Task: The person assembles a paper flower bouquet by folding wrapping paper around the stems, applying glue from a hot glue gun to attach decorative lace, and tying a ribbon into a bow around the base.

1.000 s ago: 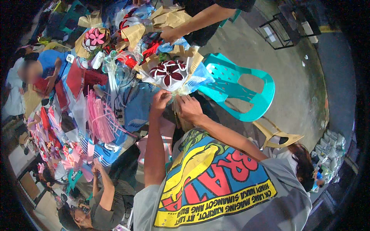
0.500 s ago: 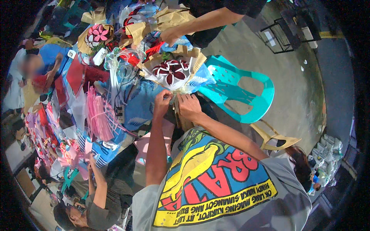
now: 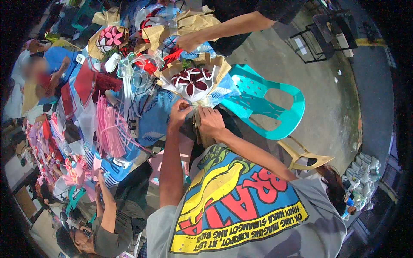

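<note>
Head view: maroon-flowered bouquet at right edge of blue-clothed table; left hand pinched closed beside its neck, contents too small to tell; right hand gripping brown-wrapped stem. Barely changed from a second ago: work ongoing there.

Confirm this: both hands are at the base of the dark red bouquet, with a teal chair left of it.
Wrong side: the head view shows the teal chair right of the bouquet. Left hand and right hand are at the bouquet's base.
</note>
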The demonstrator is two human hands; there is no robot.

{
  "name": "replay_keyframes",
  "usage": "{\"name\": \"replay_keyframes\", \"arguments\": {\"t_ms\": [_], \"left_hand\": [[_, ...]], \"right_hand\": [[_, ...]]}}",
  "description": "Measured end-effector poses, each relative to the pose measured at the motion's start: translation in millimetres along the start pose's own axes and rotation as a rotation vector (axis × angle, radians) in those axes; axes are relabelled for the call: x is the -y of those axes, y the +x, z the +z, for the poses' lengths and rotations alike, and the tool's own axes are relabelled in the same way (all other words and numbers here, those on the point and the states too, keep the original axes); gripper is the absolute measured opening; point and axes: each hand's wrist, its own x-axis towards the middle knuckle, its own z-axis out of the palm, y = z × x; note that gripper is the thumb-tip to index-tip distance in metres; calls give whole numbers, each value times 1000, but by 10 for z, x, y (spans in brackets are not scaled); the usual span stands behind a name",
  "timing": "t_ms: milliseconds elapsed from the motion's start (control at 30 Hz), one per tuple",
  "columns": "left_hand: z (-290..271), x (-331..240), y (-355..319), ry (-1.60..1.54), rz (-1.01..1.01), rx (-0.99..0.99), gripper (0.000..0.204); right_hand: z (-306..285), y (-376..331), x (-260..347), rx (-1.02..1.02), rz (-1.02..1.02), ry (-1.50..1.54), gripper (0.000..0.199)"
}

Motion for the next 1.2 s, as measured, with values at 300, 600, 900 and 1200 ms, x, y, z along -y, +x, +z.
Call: {"name": "replay_keyframes", "arguments": {"t_ms": [300, 600, 900, 1200], "left_hand": [[-82, 16, -62, 149, 74, 30, 14], [214, -136, -45, 337, 3, -85, 19], [254, -110, -110, 193, -30, -129, 24], [165, -152, -214, 92, -130, -135, 37]], "right_hand": [[-118, 22, 59, -76, 77, 197, 45], [-26, 131, 80, -284, 164, 272, 22], [19, 235, 123, -246, 430, 511, 25], [-154, 234, 204, -40, 566, 599, 33]]}}
